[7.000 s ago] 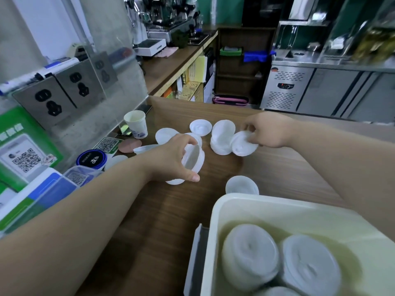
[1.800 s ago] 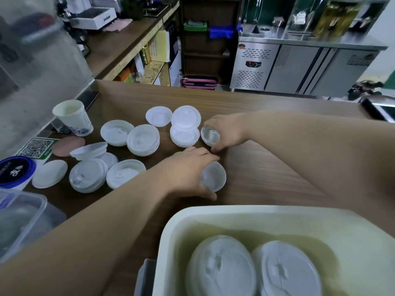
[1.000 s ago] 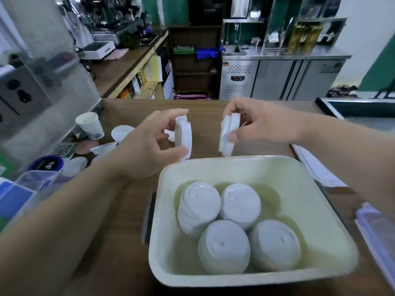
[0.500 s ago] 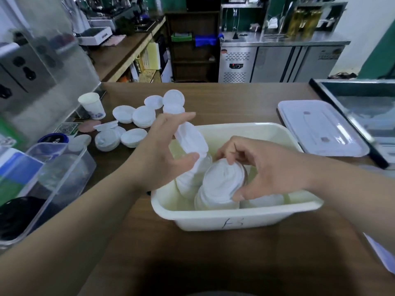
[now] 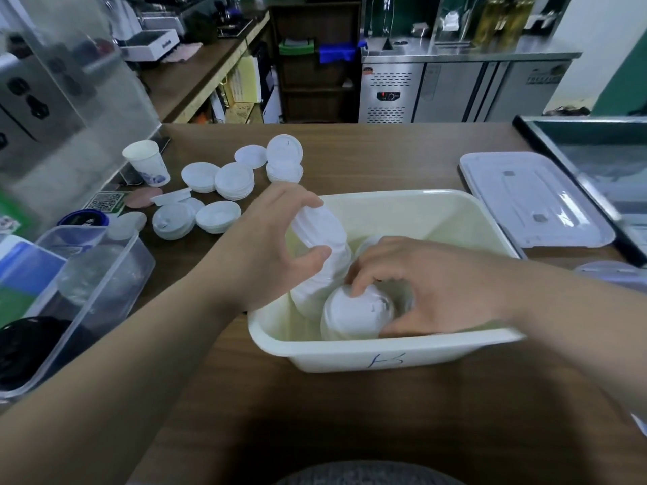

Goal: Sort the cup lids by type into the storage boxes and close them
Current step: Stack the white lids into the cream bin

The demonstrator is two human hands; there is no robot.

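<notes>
Pinching a tilted lid stack (image 5: 320,227) in the left grip (image 5: 269,253), curling the right grip (image 5: 430,285) round a second stack (image 5: 353,315) in the cream box (image 5: 385,355); risking toppling both through crowding

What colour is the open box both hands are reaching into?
The box is cream, with a blue handwritten mark on its near wall; head view shows it.

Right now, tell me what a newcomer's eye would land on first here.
The cream storage box in the middle draws the eye: the left hand grips a tilted lid stack over its left end, and the right hand curls round a second stack inside. Next come the loose lids spread at the back left by a paper cup, and the flat box cover lying to the right.
</notes>
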